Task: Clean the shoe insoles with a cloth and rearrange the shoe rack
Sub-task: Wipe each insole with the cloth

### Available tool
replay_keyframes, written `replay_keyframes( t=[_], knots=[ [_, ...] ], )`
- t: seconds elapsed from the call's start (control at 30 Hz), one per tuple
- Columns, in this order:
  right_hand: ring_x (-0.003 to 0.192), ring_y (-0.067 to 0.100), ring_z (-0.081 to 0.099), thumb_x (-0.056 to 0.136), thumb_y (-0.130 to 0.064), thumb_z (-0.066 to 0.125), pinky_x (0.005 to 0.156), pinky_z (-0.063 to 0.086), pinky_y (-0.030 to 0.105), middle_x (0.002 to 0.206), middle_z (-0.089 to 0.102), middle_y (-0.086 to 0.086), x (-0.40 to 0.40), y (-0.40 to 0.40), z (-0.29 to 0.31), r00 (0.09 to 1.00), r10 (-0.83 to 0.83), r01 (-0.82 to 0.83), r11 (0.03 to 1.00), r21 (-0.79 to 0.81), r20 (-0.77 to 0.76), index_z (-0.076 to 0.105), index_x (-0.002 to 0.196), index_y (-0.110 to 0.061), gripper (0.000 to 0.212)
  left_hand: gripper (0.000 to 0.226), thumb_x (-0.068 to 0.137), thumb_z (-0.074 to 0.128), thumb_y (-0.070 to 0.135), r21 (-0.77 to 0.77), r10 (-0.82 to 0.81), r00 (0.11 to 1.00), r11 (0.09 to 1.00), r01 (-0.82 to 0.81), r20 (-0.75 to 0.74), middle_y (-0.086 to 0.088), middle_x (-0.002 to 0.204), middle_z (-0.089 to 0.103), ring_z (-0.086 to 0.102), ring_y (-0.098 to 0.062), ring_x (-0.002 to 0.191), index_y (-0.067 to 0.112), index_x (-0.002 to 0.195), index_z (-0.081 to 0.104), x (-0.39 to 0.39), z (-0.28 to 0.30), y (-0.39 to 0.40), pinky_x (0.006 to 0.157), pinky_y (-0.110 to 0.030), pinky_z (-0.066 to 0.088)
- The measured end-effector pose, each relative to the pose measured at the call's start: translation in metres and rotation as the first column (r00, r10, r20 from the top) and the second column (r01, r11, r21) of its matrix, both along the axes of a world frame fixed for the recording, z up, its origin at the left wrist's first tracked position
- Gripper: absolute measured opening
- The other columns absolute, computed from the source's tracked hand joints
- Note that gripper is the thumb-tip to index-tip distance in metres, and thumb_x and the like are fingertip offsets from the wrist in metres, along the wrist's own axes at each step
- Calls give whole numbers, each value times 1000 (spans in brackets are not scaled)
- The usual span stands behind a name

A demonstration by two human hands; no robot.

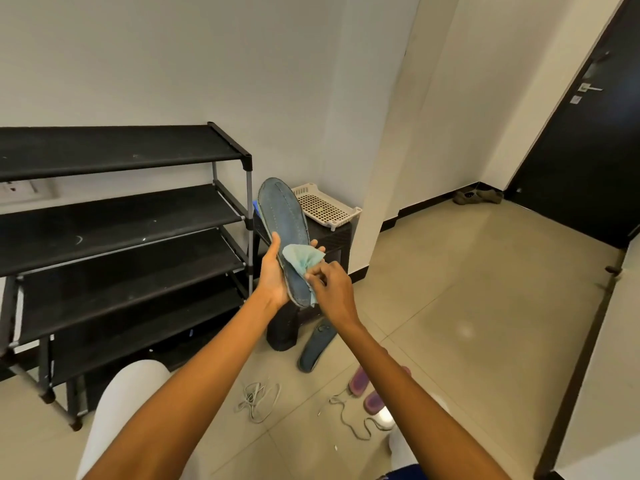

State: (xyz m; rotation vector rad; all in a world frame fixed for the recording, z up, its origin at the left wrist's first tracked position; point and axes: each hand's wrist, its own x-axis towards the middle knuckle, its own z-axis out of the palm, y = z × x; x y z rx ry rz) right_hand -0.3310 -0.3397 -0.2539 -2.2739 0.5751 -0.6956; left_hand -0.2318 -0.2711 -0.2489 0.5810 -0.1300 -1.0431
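Observation:
My left hand (pixel 272 271) holds a dark blue insole (pixel 282 216) upright from below, toe end pointing up. My right hand (pixel 330 282) pinches a light teal cloth (pixel 299 259) and presses it against the lower half of that insole. A second dark insole (pixel 317 344) lies on the floor tiles just below my hands. The black shoe rack (pixel 117 216) stands on the left against the wall; its several fabric shelves hold no shoes.
A white perforated basket (pixel 325 206) sits on a dark stool (pixel 329 244) right of the rack. Loose laces (pixel 258 400) and a purple pair of slippers (pixel 367 389) lie on the floor. Brown shoes (pixel 478 196) rest by the dark door (pixel 588 150).

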Motion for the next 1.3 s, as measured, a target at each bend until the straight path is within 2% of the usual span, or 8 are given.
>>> replay_keyframes(
  t=[0.2, 0.37, 0.67, 0.77, 0.9, 1.07, 1.17, 1.3],
  knots=[
    [87, 13, 48, 86, -23, 63, 72, 41, 27, 93, 62, 4, 10, 16, -6, 999, -32, 32, 996, -81, 8, 69, 87, -12, 12, 75, 87, 33, 70, 29, 26, 1000, 999, -26, -6, -15, 96, 71, 71, -24, 84, 6, 93, 73, -18, -15, 4, 75, -36, 57],
    [88, 16, 48, 87, -32, 60, 74, 37, 31, 94, 66, 0, 0, 6, -3, 987, 4, -54, 951, -305, -162, 73, 94, -22, 17, 81, 80, 33, 78, -13, 35, 995, 999, -36, -96, -16, 104, 67, 69, -27, 88, 5, 104, 62, -6, -22, 11, 82, -40, 54],
    [82, 11, 45, 87, -30, 62, 69, 36, 28, 93, 67, -1, -5, 10, -1, 996, 32, -60, 932, -358, -82, 72, 92, -18, 16, 84, 82, 28, 77, -68, 22, 993, 997, -30, -118, -16, 91, 71, 71, -27, 82, 2, 109, 55, -5, -17, 8, 79, -40, 56],
    [85, 10, 44, 90, -32, 59, 68, 35, 25, 95, 65, 0, -2, 4, 0, 992, -99, 69, 948, -312, -79, 70, 97, -17, 20, 86, 82, 26, 78, -30, 16, 997, 999, -19, -82, -19, 104, 69, 70, -29, 88, 4, 112, 58, -10, -17, 3, 77, -42, 56],
    [86, 9, 48, 89, -28, 60, 65, 34, 19, 96, 63, 1, -8, 15, -7, 988, 101, -129, 958, -255, -118, 68, 93, -17, 14, 83, 81, 36, 75, -46, 43, 990, 998, -50, -135, -16, 102, 66, 69, -29, 89, 1, 111, 57, -6, -19, 6, 80, -41, 56],
    [76, 3, 59, 94, -21, 54, 65, 49, 23, 92, 60, -2, 1, -3, 24, 952, -158, 106, 974, 201, 261, 55, 93, -15, 6, 46, 94, 44, 40, 6, 23, 998, 1000, -24, 58, -14, 106, 66, 67, -24, 88, 5, 119, 60, -8, -13, 11, 81, -36, 55],
    [76, 2, 57, 92, -14, 56, 63, 47, 16, 91, 61, 0, 13, 1, 31, 962, -88, 50, 987, 150, 258, 54, 94, -8, 7, 29, 91, 46, 21, 105, 49, 993, 993, -60, 103, -11, 93, 69, 66, -23, 76, 6, 107, 64, -12, -9, 10, 72, -34, 53],
    [88, 12, 58, 87, -9, 61, 78, 49, 24, 97, 65, 7, 13, 22, 1, 988, 4, -5, 1000, 6, 156, 64, 96, -9, 9, 54, 89, 45, 45, 16, 34, 999, 999, -34, 20, -16, 116, 64, 62, -28, 106, 3, 123, 57, -12, -6, 6, 95, -40, 49]
  ],
)
